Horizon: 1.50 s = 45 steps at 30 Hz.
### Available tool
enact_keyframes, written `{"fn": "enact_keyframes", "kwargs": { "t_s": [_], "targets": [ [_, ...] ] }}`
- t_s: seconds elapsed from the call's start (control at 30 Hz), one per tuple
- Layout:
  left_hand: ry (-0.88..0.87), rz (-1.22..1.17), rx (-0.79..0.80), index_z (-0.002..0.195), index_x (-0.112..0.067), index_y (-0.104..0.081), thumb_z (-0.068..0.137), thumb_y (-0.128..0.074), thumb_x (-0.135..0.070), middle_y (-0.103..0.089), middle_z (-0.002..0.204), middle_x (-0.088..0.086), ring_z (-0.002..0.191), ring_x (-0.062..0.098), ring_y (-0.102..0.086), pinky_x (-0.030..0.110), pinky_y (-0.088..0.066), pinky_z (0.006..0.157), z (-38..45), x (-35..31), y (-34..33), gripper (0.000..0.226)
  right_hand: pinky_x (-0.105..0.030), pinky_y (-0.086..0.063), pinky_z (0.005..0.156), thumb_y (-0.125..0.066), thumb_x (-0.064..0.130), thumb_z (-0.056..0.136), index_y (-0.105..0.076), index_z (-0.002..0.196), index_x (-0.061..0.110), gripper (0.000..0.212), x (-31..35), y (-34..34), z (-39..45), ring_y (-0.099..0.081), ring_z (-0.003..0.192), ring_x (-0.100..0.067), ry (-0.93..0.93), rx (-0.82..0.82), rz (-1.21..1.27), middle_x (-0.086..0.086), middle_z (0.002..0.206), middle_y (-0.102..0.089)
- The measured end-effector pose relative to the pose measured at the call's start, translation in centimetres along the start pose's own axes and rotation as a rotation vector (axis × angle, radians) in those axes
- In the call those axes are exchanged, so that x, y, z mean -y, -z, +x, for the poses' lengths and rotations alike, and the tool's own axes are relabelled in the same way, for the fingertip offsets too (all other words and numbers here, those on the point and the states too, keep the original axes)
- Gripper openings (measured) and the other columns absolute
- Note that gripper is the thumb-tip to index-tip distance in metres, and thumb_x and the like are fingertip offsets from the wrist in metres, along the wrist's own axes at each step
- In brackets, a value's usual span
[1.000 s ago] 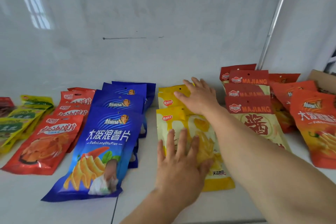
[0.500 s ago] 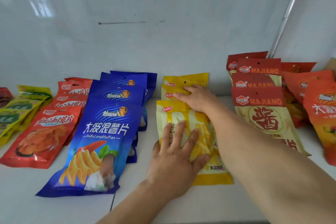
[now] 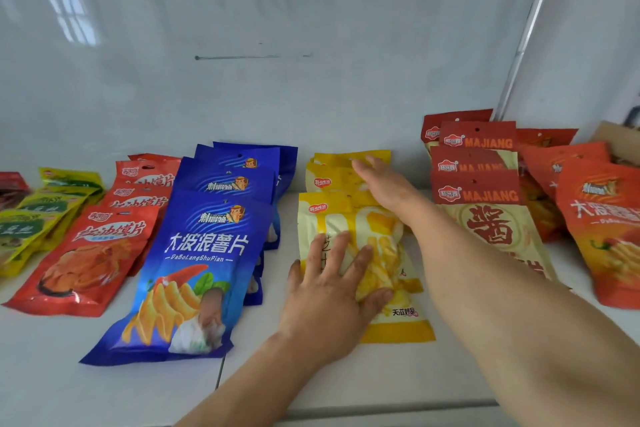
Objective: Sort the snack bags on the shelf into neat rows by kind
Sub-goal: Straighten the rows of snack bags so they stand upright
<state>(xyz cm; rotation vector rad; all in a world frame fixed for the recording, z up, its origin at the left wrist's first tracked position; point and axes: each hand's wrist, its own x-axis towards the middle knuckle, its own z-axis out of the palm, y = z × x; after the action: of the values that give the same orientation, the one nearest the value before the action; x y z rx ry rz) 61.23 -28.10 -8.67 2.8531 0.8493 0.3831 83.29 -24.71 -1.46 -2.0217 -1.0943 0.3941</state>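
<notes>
Snack bags lie in overlapping rows on the glossy white shelf [image 3: 381,381]: flat, shiny blue chip pouches [image 3: 194,253], cream MAJIANG packs [image 3: 485,198], and yellow chip bags [image 3: 388,329] in the middle. My left hand [image 3: 329,291] presses flat, fingers spread, on the front yellow bag. My right hand [image 3: 384,180] rests open on the yellow bags behind.

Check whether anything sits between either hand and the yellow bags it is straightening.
Nothing visible does. The left hand lies flat on the front yellow bag, fingers spread. The right hand reaches straight-fingered over the rear yellow bags. The blue bags and MAJIANG bags flank the row without overlapping it.
</notes>
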Motion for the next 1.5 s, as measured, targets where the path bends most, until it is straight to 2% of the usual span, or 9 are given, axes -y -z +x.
{"fn": "enact_keyframes", "kwargs": {
  "t_s": [0.2,0.57,0.8,0.97,1.07,1.2,1.33,1.4,1.5],
  "targets": [
    [0.041,-0.059,-0.043,0.153,-0.041,0.002,0.076,-0.006,-0.088,0.007,0.165,-0.015,0.151,0.018,0.014,0.055,-0.005,0.12,0.3,0.3,0.0,0.09,-0.041,-0.025,0.116,-0.042,0.078,0.084,-0.022,0.156,0.024,0.092,-1.2,0.5,-5.6,-0.027,0.147,-0.025,-0.139,-0.128,0.063,-0.001,0.161,-0.027],
    [0.041,-0.164,-0.023,0.156,-0.037,-0.002,0.074,-0.013,-0.087,0.008,0.166,-0.011,0.151,0.02,0.014,0.051,-0.007,0.121,0.4,0.2,0.6,0.097,-0.048,-0.028,0.117,-0.044,0.094,0.058,-0.015,0.155,0.039,0.115,-1.5,-1.8,-12.0,-0.032,0.144,-0.019,-0.287,-0.089,0.462,0.008,0.16,-0.028],
    [0.053,-0.086,-0.009,0.156,-0.036,-0.001,0.078,-0.013,-0.087,0.007,0.166,-0.009,0.152,0.024,0.012,0.055,0.0,0.12,0.5,0.1,1.2,0.093,-0.04,-0.022,0.115,-0.035,0.079,0.086,-0.015,0.158,0.026,0.092,-1.2,-1.1,-12.2,-0.026,0.147,-0.023,-0.268,-0.169,0.172,0.002,0.162,-0.025],
    [0.039,-0.078,-0.123,0.158,-0.029,-0.01,0.087,-0.023,-0.079,-0.002,0.168,-0.001,0.154,0.027,0.007,0.049,-0.002,0.122,1.0,-1.4,2.5,0.088,-0.036,-0.032,0.11,-0.045,0.06,0.096,-0.036,0.15,0.025,0.065,-0.6,0.2,-12.5,-0.039,0.14,-0.024,-0.115,-0.202,0.04,-0.002,0.153,-0.041],
    [0.019,-0.227,-0.164,0.158,-0.023,-0.014,0.095,-0.04,-0.062,-0.005,0.168,0.0,0.154,0.024,0.003,0.043,-0.008,0.123,2.2,-3.6,3.2,0.078,-0.03,-0.032,0.108,-0.047,0.052,0.098,-0.04,0.148,0.022,0.059,-0.6,2.8,-12.6,-0.042,0.138,-0.018,-0.049,-0.241,0.017,0.0,0.152,-0.044],
    [0.015,-0.468,-0.177,0.158,-0.016,-0.017,0.098,-0.052,-0.044,-0.011,0.166,0.002,0.151,0.018,-0.005,0.034,-0.009,0.121,4.3,-7.8,3.2,0.075,-0.018,-0.036,0.09,-0.052,0.047,0.098,-0.057,0.135,0.022,0.045,-2.3,7.5,-13.1,-0.056,0.122,-0.009,0.053,-0.389,0.097,0.005,0.135,-0.061],
    [0.157,-0.782,-0.159,0.154,-0.016,-0.026,0.094,-0.061,-0.039,-0.03,0.158,0.003,0.146,0.019,-0.027,0.022,-0.022,0.108,6.7,-13.1,2.3,0.073,-0.025,-0.038,0.098,-0.051,0.053,0.096,-0.049,0.142,0.02,0.056,-7.1,11.9,-13.6,-0.053,0.125,-0.011,-0.006,-0.452,0.043,0.001,0.141,-0.055],
    [0.29,-0.938,-0.129,0.15,-0.017,-0.029,0.092,-0.064,-0.04,-0.044,0.148,0.006,0.136,0.025,-0.044,0.035,-0.034,0.113,8.1,-15.3,1.2,0.071,-0.037,-0.037,0.107,-0.048,0.063,0.093,-0.035,0.15,0.019,0.073,-9.9,13.2,-13.9,-0.045,0.135,-0.022,-0.113,-0.383,0.035,-0.004,0.15,-0.045],
    [0.456,-1.089,-0.085,0.14,-0.014,-0.032,0.091,-0.066,-0.04,-0.052,0.138,0.011,0.121,0.029,-0.058,0.05,-0.051,0.1,9.4,-17.4,-0.8,0.065,-0.044,-0.034,0.11,-0.044,0.079,0.083,-0.017,0.156,0.022,0.097,-12.7,13.7,-14.5,-0.037,0.141,-0.027,-0.242,-0.256,0.148,-0.003,0.159,-0.031]
  ]
}}
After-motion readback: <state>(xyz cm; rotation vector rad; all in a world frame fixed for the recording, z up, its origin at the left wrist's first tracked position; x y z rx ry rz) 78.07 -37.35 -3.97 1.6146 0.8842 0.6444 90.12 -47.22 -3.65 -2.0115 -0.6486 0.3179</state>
